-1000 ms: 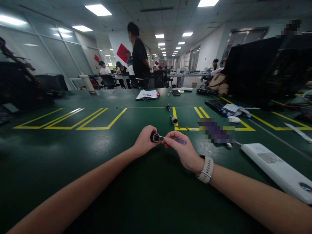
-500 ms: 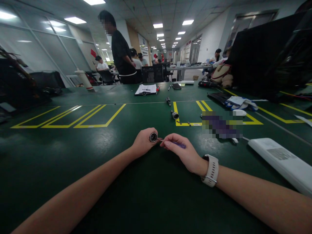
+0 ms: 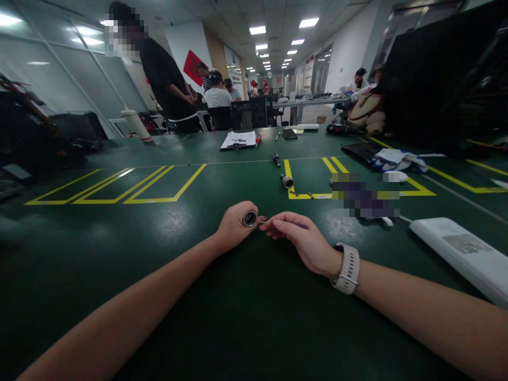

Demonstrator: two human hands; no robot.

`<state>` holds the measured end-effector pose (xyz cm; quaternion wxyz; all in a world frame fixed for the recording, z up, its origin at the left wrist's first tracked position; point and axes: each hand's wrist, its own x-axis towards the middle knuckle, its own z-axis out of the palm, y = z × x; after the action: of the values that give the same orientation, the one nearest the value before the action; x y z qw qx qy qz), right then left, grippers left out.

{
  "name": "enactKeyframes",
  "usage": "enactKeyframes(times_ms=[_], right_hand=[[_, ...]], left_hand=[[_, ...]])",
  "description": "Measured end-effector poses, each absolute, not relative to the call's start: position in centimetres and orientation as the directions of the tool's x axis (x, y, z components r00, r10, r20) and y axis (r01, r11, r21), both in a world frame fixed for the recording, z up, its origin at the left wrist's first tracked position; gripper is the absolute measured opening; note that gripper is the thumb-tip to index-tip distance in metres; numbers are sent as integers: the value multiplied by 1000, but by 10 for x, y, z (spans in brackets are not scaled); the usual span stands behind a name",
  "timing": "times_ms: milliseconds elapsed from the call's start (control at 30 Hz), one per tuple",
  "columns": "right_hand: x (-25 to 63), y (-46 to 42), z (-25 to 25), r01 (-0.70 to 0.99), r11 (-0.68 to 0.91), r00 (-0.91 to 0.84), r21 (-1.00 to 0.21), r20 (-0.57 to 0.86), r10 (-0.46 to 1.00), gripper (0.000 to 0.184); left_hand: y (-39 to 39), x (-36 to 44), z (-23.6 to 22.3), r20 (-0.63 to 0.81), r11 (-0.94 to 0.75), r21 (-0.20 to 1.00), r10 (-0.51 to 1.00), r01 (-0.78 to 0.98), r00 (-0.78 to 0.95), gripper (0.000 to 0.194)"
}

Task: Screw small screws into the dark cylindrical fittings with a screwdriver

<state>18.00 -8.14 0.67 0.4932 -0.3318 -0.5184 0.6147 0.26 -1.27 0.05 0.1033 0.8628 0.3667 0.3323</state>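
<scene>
My left hand (image 3: 235, 226) is wrapped round a round metal connector (image 3: 250, 218), its open end facing me. In my right hand (image 3: 304, 235) is a thin screwdriver (image 3: 263, 221) with a purple handle, mostly hidden by the fingers. Its slim shaft points left and meets the side of the connector at my left fingertips; exact contact is too small to make out. Beyond my hands lie a second metal connector part (image 3: 287, 181) and a dark cylindrical part (image 3: 275, 158). Several tiny dark pieces (image 3: 311, 196) rest by the yellow tape.
Yellow tape (image 3: 190, 182) marks the green table (image 3: 119, 275). On the right are a white box-like device (image 3: 456, 243), gloves (image 3: 399, 160) and a blurred purple item (image 3: 361, 196). A clipboard (image 3: 238, 139) lies farther back. A person (image 3: 166, 74) stands beyond the table.
The view has shifted slightly. My right hand has turned, so the purple handle is now mostly covered. My left hand keeps the connector. The standing person appears farther left.
</scene>
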Motion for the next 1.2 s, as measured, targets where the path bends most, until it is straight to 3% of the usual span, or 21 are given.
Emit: enactKeyframes(times_ms=[333,467,600,767,967,1200], right_hand=[[180,-82,6,-225,46,-322,-973,119,939,17],[181,-84,7,-177,140,-274,-974,186,944,19],[182,-89,14,23,310,-189,-950,301,935,18],[180,-91,16,243,364,-186,-899,325,927,17],[180,-89,17,148,305,-159,-941,281,946,18],[181,-90,15,119,353,-215,-928,323,922,17]], left_hand=[[-15,5,3,478,-702,435,711,564,516,25],[-14,4,2,455,-699,417,714,580,533,24],[-13,4,3,420,-717,364,696,594,582,18],[-13,5,3,408,-732,328,680,598,609,18],[-14,5,2,411,-728,317,683,609,603,17],[-13,6,4,407,-722,315,689,616,599,18]])
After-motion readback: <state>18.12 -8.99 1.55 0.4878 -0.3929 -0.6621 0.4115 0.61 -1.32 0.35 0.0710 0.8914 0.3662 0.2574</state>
